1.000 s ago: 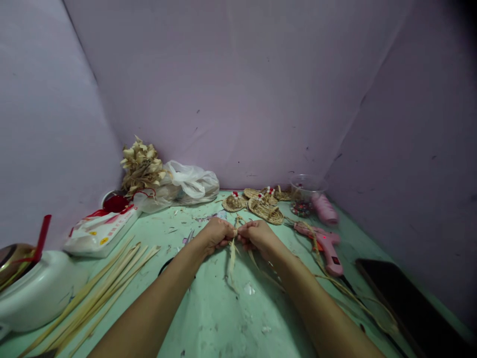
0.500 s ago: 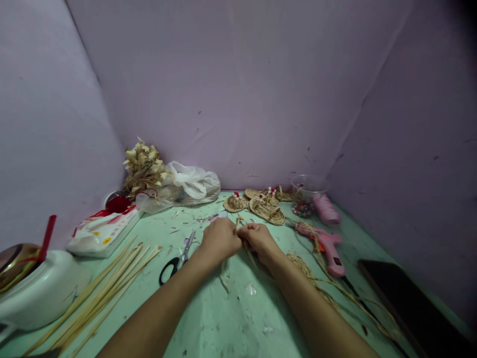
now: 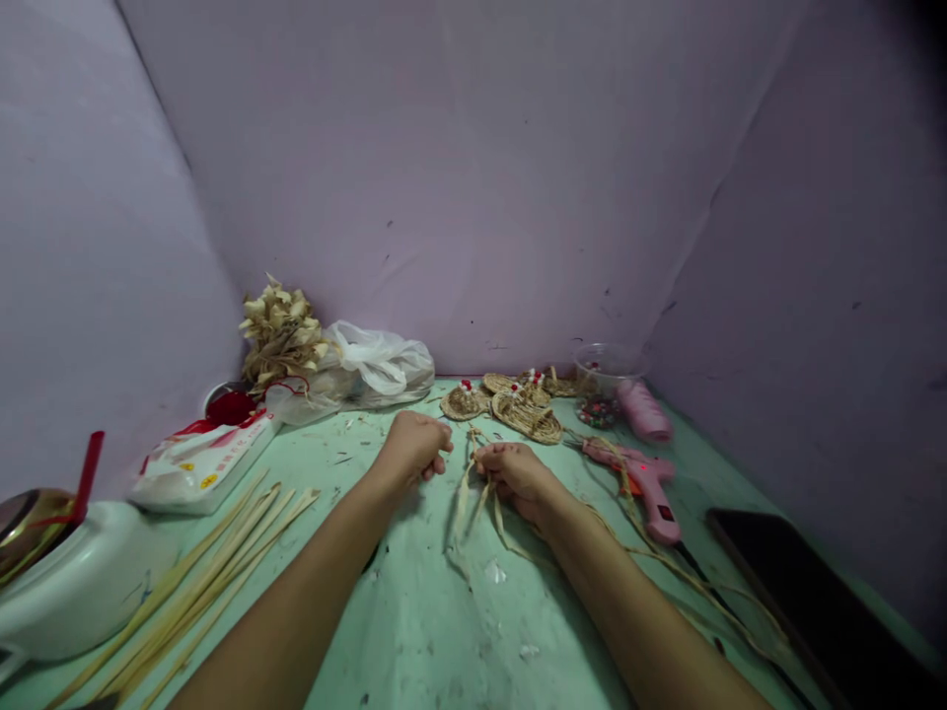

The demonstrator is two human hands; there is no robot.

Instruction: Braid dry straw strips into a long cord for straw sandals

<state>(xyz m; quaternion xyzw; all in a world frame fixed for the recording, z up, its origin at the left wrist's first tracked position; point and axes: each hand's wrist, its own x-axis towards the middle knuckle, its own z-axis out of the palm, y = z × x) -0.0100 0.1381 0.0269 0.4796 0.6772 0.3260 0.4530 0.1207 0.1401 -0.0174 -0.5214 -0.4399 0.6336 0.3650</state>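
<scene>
My right hand (image 3: 513,471) is closed on a small bundle of pale straw strips (image 3: 466,493), whose loose ends trail down onto the green table (image 3: 436,631). My left hand (image 3: 412,446) is curled into a loose fist a little to the left of the bundle, pinching a thin strand that I can barely make out. Both hands hover just above the table near its middle. More straw strands (image 3: 666,562) run from under my right forearm toward the right.
Small woven straw sandals (image 3: 518,406) lie behind my hands. A pink glue gun (image 3: 643,483), a pink thread spool (image 3: 643,411) and a bead cup (image 3: 603,390) sit at right. Long straw stalks (image 3: 207,572), a white bag (image 3: 199,459), a plastic bag (image 3: 377,363), dried husks (image 3: 281,330) and a white pot (image 3: 66,582) are at left.
My left hand has pulled away to the left from my right hand; they were pressed together on the bundle before. My left forearm now covers the scissors seen half a second ago.
</scene>
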